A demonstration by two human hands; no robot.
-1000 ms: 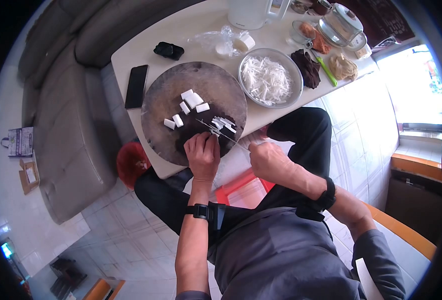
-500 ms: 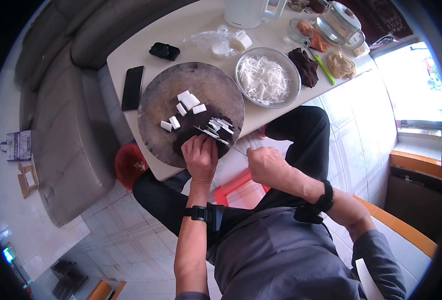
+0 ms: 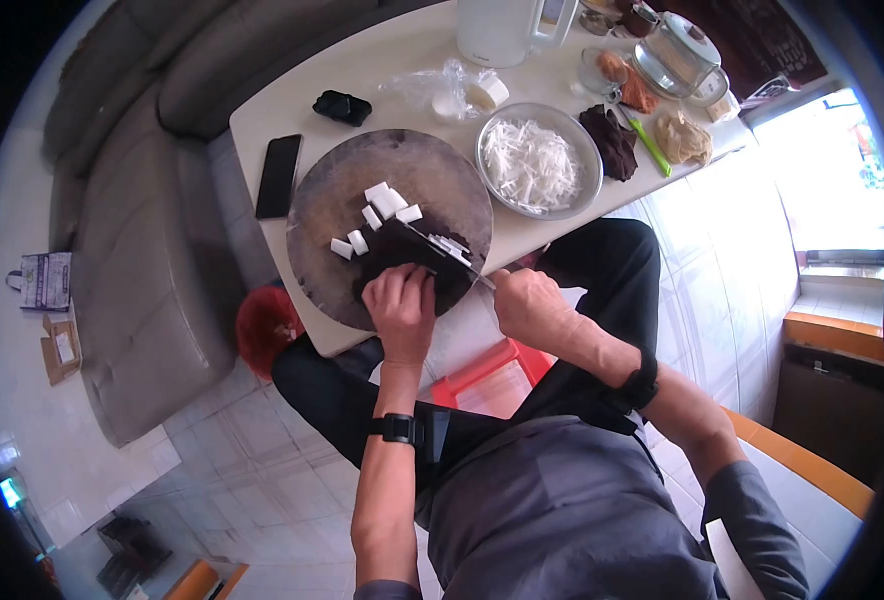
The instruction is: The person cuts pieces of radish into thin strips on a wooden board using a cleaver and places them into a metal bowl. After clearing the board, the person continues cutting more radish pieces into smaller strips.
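Table: its far side is cut off by the top of the view.
Round board: on the table, near rim partly hidden by the left hand.
Metal bowl: beside the board, its bottom hidden under white shreds.
Right hand: closed round the knife's handle, mostly covering it.
Left hand: fingers bent over the board; cannot tell whether they pinch anything.
Knife: blade over the board.
White blocks: on the board, some overlapping.
Thin slices: beside the blade, hard to separate.

A grey padded sofa runs beside the pale table, with a marble-patterned tile floor below and bright daylight filling the window on the right.
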